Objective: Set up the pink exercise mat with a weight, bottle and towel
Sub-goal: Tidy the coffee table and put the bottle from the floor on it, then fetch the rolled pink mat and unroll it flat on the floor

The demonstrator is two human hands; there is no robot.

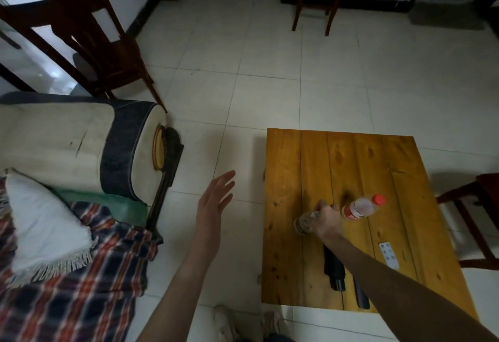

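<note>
Item: clear plastic bottle with red cap and red label, lying tilted and held at mid-body, over the middle of the yellow-brown plank bench, toward its near half. Cap points to the bench's right edge, base to the left; whether the base touches the boards cannot be told.

Holder: right hand, fingers curled round the bottle's middle, forearm reaching in from the bench's near right corner.

Second hand: left hand, fingers straight and spread, holding nothing, over the pale tiled floor between the bench's left edge and the sofa.

Handling note (judgement): the step in hand looks like collecting the bottle. The wall is thin and smooth, so grip firmly across the label band, lift straight up clear of the boards, then carry it cap-up. The free left hand is available for the towel.

Also on bench: black cylindrical object and slim black strip near the near edge; small white remote control toward the near right.

Surroundings: cream and dark blue sofa with white fringed towel on a plaid blanket. Pink mat and weight: not in view.
</note>
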